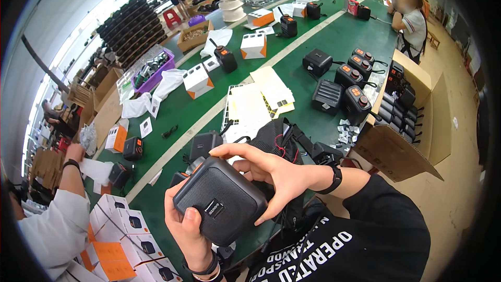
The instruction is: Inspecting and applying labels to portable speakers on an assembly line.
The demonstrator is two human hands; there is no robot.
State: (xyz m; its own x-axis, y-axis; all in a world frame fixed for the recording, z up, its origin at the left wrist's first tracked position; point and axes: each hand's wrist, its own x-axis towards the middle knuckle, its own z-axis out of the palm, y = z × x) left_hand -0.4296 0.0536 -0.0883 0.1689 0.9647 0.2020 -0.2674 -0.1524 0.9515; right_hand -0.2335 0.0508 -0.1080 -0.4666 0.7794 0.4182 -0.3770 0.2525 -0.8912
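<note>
A black box-shaped speaker (229, 196) with a mesh front and a small label plate is held up close, tilted. My left hand (188, 237) grips its left side, thumb pressed on the front face. Curved round the opposite side is my right hand (284, 175), fingertips at the top edge and thumb at the lower right corner. Part of an orange-marked knob shows behind the speaker's upper left edge. Just beyond, another black speaker (205, 145) stands on the green table (175, 117). A black bag-like bundle (269, 136) lies behind my right hand.
Several black speakers with orange buttons (357, 102) stand at the right, beside an open carton (441, 120) of speakers. Label sheets (250, 107) lie mid-table. White-and-orange boxes (141, 243) are stacked lower left, by a co-worker's arm (73, 177). Another person (412, 26) sits far right.
</note>
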